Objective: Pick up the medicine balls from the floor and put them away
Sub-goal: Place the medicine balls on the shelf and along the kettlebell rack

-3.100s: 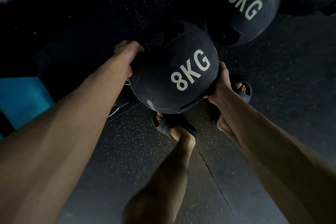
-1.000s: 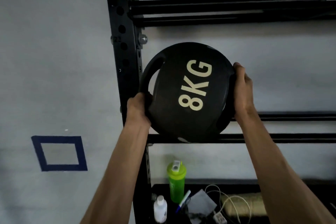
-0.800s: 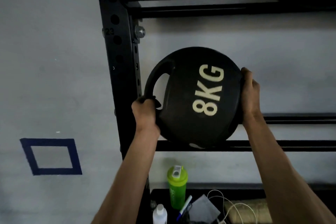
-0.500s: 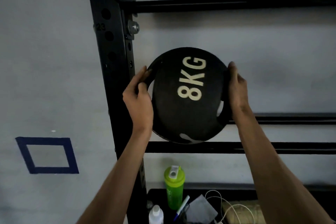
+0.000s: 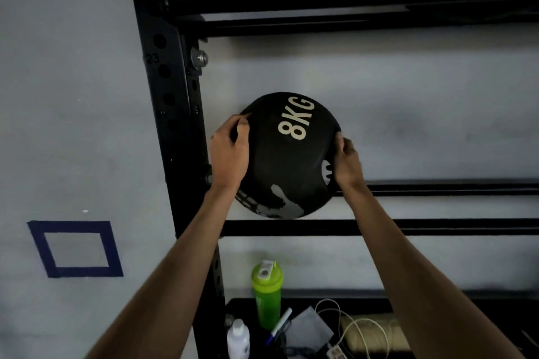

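Seating the load on the rack looks to be the step in hand, and the black steel frame sets the terms. A tier of two horizontal bars, a front rail and a back rail, runs rightward from the left upright.

The medicine ball, marked 8KG, is at the left end of that tier, just beside the upright. Its underside is down at the front rail and its body lies over the gap between the two bars. Whether its full weight rests there cannot be told.

The left hand grasps the ball's left flank, fingers curled over the upper edge. The right hand grips the right flank, fingers hooked at the handle recess.

To do this well, I judge, the ball should be settled so it touches both rails evenly. It should then be tested with a light wobble before either grip loosens, since a round, heavy thing on two bars may roll along them or tip forward. The hands are best loosened one at a time.

Under the tier's left end stand a green shaker bottle and a small white bottle, with a pen beside them. A slip forward would likely land on them.
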Demonstrator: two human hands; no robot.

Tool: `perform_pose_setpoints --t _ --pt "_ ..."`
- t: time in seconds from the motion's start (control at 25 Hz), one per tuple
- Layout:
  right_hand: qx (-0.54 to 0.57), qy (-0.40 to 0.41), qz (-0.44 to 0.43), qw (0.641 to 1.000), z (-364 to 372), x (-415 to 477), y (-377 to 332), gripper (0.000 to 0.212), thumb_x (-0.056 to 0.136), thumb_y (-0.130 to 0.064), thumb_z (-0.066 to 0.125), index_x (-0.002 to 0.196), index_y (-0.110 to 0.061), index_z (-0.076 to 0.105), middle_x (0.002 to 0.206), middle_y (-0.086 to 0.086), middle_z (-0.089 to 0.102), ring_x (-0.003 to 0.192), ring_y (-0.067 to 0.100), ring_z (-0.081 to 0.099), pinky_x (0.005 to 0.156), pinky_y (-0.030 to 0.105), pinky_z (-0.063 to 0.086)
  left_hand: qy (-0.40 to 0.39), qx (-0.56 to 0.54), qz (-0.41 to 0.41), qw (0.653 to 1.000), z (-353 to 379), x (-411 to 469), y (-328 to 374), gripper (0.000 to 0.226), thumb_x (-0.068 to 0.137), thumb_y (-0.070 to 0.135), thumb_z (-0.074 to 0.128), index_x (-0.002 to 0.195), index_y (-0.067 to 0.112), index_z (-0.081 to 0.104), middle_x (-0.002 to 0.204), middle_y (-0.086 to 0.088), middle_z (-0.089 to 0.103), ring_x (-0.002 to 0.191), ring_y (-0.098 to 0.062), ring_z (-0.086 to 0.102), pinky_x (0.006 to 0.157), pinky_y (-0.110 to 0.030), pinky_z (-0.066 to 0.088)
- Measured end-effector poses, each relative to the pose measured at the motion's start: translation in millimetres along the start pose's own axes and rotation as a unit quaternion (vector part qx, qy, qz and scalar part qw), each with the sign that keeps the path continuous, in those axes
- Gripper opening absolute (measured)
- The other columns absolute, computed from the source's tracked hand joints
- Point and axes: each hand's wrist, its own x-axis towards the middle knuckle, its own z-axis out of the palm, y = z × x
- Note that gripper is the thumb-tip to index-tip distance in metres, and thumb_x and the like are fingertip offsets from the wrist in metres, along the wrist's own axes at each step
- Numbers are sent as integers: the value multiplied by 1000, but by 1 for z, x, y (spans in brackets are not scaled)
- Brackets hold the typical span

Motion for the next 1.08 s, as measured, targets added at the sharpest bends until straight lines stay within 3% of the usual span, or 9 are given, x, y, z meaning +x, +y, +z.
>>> perform_pose_setpoints --t 0.04,0.12,0.2,0.28,0.36,0.48,0.64,0.84,1.08 --pt "-16 -11 -4 1000 -5 -8 0 55 104 -50 37 144 -14 45 133 12 60 118 31 59 98 38 48 4 8 -6 1000 -2 -3 1 28 102 24 44 101 14 71 90 5 70 85 -2 64 84 -38 56" --pt "-31 -23 -11 999 -16 -25 0 47 103 -38 49 142 -13 45 127 7 62 114 24 59 91 30 46 27 28 -7 999 -10 -21 -2 27 102 25 46 112 13 68 100 5 68 94 2 63 91 -33 54" --pt "-45 -16 -31 998 -28 -48 2 38 100 -31 54 133 -11 53 117 6 66 99 20 63 78 24 45 78 72 21 994 -18 -57 -5 31 97 23 50 122 11 62 116 -3 64 111 -11 59 100 -36 49" --pt "-66 1 -65 996 -38 -76 10 26 98 -23 56 117 -7 63 105 6 70 89 19 64 68 17 44 124 131 56 982 -20 -106 -4 33 88 14 54 120 7 60 117 -11 58 112 -26 54 99 -41 47" --pt "-73 2 -94 993 -46 -110 24 18 94 -18 55 103 -9 69 95 5 74 86 21 68 75 20 51 102 147 71 981 -19 -156 3 30 84 8 54 113 6 60 111 -12 56 103 -29 56 90 -45 51" --pt "-61 -31 -93 993 -54 -159 53 17 88 -23 52 90 -20 68 79 0 75 79 20 73 83 45 57 2 114 11 993 -20 -210 5 23 85 7 51 106 6 60 93 -6 66 82 -22 64 74 -44 54" --pt "-163 -83 -44 982 -65 -228 106 20 90 -28 53 90 -17 69 82 3 76 83 23 73 80 39 57 -138 175 -108 969 -24 -271 -5 20 86 13 49 104 12 60 90 -6 70 84 -30 66 74 -43 53" --pt "-320 -167 63 930 -79 -318 196 23 96 -26 49 91 -10 65 95 17 73 95 37 67 69 33 41 -369 239 -210 873 -35 -374 -56 20 91 19 51 109 17 60 118 -10 69 107 -34 65 88 -44 53" --pt "-408 -216 180 869 -104 -432 280 27 96 -25 49 104 -8 68 107 20 71 103 40 64 81 40 50 -569 294 -218 736 -60 -507 -97 25 96 20 50 117 11 61 118 -16 67 111 -35 63 93 -40 51"
